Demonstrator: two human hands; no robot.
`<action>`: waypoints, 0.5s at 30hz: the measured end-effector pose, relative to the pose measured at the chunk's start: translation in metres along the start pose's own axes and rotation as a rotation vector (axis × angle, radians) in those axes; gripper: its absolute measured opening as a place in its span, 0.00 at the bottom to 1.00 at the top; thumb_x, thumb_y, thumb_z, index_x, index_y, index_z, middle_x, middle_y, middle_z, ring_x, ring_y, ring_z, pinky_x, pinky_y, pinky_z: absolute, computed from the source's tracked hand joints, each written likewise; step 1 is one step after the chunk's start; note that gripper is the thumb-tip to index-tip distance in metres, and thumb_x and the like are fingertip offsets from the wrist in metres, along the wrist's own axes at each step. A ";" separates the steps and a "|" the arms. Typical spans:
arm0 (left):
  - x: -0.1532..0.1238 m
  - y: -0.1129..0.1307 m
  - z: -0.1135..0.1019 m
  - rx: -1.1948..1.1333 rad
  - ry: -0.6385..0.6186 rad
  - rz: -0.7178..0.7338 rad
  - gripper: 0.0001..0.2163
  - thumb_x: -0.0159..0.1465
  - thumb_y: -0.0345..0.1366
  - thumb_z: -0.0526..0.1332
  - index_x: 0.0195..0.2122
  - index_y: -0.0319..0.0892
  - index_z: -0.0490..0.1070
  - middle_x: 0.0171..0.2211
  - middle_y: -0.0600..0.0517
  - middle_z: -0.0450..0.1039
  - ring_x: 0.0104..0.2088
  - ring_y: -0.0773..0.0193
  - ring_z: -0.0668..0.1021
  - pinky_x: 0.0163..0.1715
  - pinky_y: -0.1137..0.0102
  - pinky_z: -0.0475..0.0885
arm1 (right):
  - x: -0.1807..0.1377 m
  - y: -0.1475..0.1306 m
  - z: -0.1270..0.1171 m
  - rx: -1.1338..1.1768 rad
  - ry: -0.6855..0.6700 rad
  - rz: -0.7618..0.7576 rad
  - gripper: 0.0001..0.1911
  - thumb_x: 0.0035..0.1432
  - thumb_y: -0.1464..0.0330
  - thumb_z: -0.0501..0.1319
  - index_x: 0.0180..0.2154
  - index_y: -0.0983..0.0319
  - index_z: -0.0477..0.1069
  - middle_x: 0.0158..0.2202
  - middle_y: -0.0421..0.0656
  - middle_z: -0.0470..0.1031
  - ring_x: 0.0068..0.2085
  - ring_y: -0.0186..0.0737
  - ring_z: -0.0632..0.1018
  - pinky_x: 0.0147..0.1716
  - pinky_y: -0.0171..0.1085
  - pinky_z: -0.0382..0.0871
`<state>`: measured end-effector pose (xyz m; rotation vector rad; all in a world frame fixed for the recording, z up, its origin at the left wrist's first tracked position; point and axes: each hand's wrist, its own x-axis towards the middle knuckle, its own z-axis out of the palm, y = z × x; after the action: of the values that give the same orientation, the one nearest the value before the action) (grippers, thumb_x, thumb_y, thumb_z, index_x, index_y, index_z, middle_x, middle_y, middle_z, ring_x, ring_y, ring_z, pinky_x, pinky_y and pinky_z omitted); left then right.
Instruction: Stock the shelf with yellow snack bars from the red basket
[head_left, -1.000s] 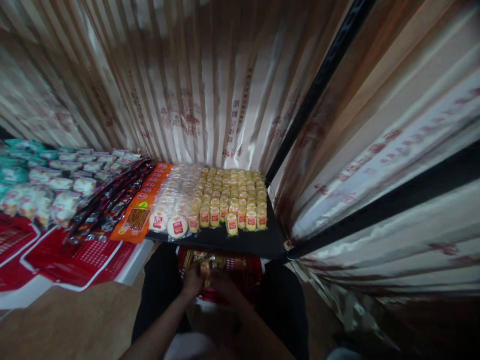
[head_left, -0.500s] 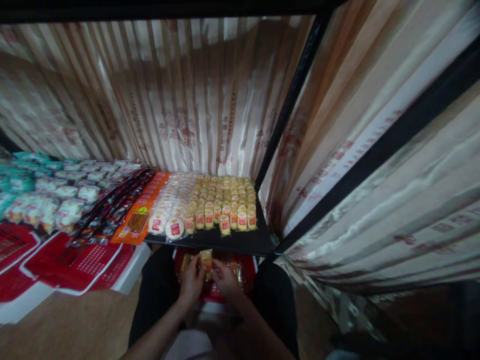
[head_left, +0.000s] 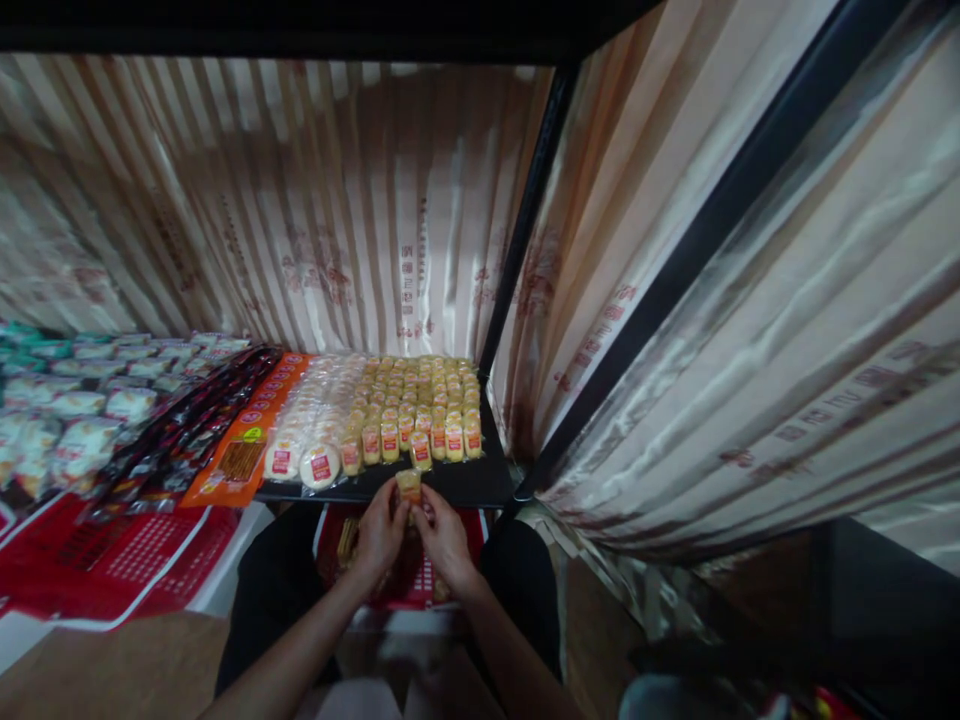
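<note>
Between my fingertips is a small yellow snack packet [head_left: 409,487], held upright just in front of the black shelf's edge. My left hand [head_left: 380,532] pinches its left side. My right hand [head_left: 444,535] grips it from the right, its fingers closed. Beneath both hands lies a red bag [head_left: 471,530] between my knees, with some thin wrapped snacks [head_left: 348,538] on it, partly covered by my left hand. Right behind the packet, rows of yellow wrapped cakes [head_left: 420,452] stand on the black shelf [head_left: 442,484].
Left of the cakes are round white wrapped biscuits [head_left: 321,466], an orange snack pack [head_left: 238,458], dark packets [head_left: 176,430] and white packets [head_left: 79,403]. Red bags [head_left: 112,560] lie at the lower left. A black frame post [head_left: 529,220] and pleated curtains [head_left: 315,200] enclose the back and right.
My hands have raised the packet slightly toward the shelf edge, and the right hand has closed in on it. My view has turned a little to the right.
</note>
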<state>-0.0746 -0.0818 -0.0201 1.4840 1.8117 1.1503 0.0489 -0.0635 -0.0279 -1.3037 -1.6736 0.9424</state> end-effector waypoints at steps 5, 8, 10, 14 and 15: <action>0.001 0.014 0.015 -0.026 -0.027 0.017 0.19 0.60 0.36 0.52 0.52 0.37 0.63 0.50 0.43 0.70 0.50 0.58 0.72 0.52 0.62 0.65 | -0.001 0.009 -0.013 -0.069 0.072 0.009 0.19 0.55 0.67 0.54 0.49 0.59 0.69 0.44 0.47 0.74 0.41 0.40 0.77 0.42 0.38 0.71; 0.002 0.019 0.021 -0.050 -0.042 0.034 0.18 0.60 0.36 0.52 0.51 0.37 0.64 0.48 0.43 0.71 0.47 0.59 0.74 0.50 0.62 0.66 | -0.002 0.012 -0.019 -0.082 0.088 0.000 0.19 0.55 0.67 0.53 0.49 0.60 0.69 0.44 0.47 0.73 0.41 0.40 0.76 0.42 0.38 0.71; 0.003 0.020 0.024 -0.059 -0.035 0.036 0.17 0.60 0.36 0.52 0.50 0.38 0.65 0.46 0.44 0.72 0.46 0.59 0.74 0.49 0.63 0.66 | -0.002 0.012 -0.021 -0.084 0.096 0.007 0.19 0.56 0.66 0.52 0.49 0.61 0.69 0.44 0.47 0.72 0.43 0.41 0.76 0.44 0.39 0.70; 0.006 0.018 0.022 -0.076 0.008 0.031 0.17 0.59 0.35 0.52 0.49 0.38 0.65 0.45 0.45 0.73 0.44 0.60 0.75 0.48 0.64 0.67 | -0.001 0.010 -0.017 -0.108 0.134 0.040 0.22 0.56 0.64 0.52 0.52 0.63 0.65 0.42 0.47 0.74 0.43 0.43 0.75 0.46 0.43 0.69; 0.008 0.017 0.019 -0.073 0.021 0.024 0.17 0.59 0.35 0.52 0.49 0.38 0.65 0.45 0.45 0.73 0.44 0.60 0.75 0.48 0.64 0.67 | 0.000 0.009 -0.015 -0.114 0.147 0.034 0.22 0.56 0.65 0.52 0.52 0.62 0.64 0.42 0.47 0.74 0.43 0.44 0.75 0.46 0.44 0.68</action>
<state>-0.0517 -0.0684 -0.0140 1.4607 1.7515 1.2345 0.0659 -0.0604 -0.0303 -1.4455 -1.6156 0.7607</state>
